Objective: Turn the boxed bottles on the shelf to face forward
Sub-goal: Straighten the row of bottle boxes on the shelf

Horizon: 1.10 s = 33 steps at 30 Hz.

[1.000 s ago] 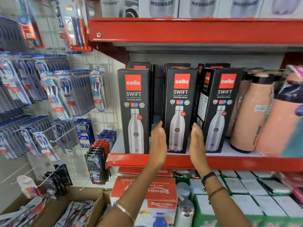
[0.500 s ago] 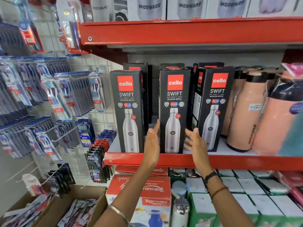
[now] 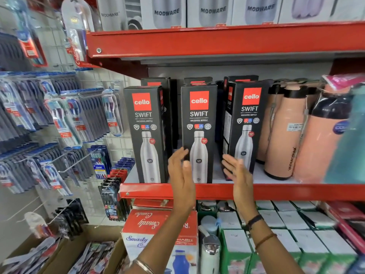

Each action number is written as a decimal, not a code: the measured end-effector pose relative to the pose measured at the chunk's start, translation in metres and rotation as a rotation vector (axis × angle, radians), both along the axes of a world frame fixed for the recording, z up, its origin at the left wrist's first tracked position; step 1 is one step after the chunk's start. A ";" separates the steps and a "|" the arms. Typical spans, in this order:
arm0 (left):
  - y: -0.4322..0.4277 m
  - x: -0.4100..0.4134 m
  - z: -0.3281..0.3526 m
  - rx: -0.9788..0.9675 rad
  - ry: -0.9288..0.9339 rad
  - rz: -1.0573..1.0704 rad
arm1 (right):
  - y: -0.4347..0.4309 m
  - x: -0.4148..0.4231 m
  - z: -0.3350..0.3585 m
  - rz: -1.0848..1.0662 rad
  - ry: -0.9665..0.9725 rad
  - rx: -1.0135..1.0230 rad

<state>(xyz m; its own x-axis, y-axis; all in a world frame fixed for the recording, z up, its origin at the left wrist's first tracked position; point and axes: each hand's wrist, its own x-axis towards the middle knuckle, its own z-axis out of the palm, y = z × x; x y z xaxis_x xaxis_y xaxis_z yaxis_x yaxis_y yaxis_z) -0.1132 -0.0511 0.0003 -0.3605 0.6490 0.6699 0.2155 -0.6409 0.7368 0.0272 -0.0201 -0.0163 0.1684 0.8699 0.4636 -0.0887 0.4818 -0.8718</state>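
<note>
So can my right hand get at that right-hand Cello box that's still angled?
Probably yes. Your right hand, open, is already in front of the angled right box near its lower left corner, and nothing stands between them.

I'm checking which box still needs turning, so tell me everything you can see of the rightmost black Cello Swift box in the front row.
The rightmost black cardboard Cello Swift box stands upright on the red metal shelf, turned a little so that both its front and its left side panel show. The front carries a red Cello square, the word SWIFT, small badges and a picture of a steel bottle. A similar box stands behind it, and peach flasks stand to its right. The open right hand is in front of its lower left corner; whether it touches is unclear.
</note>
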 end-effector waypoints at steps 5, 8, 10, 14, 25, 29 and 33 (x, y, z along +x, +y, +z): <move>0.005 0.060 -0.004 -0.061 0.224 -0.279 | 0.007 0.045 0.009 -0.255 0.142 0.115; 0.024 0.083 0.000 -0.221 0.194 -0.350 | 0.023 0.066 0.017 -0.220 0.106 0.039; 0.039 0.090 0.006 -0.312 0.106 -0.349 | 0.036 0.075 0.022 -0.154 0.071 -0.032; 0.059 0.096 0.013 -0.403 0.047 -0.382 | 0.050 0.083 0.026 -0.030 0.057 -0.154; 0.040 0.090 0.009 -0.415 0.070 -0.442 | 0.028 0.105 0.026 0.046 0.157 -0.199; 0.026 0.091 0.008 -0.398 0.077 -0.426 | 0.015 0.106 0.027 0.048 0.130 -0.165; 0.017 0.091 0.010 -0.408 0.090 -0.407 | 0.008 0.104 0.031 0.050 0.127 -0.168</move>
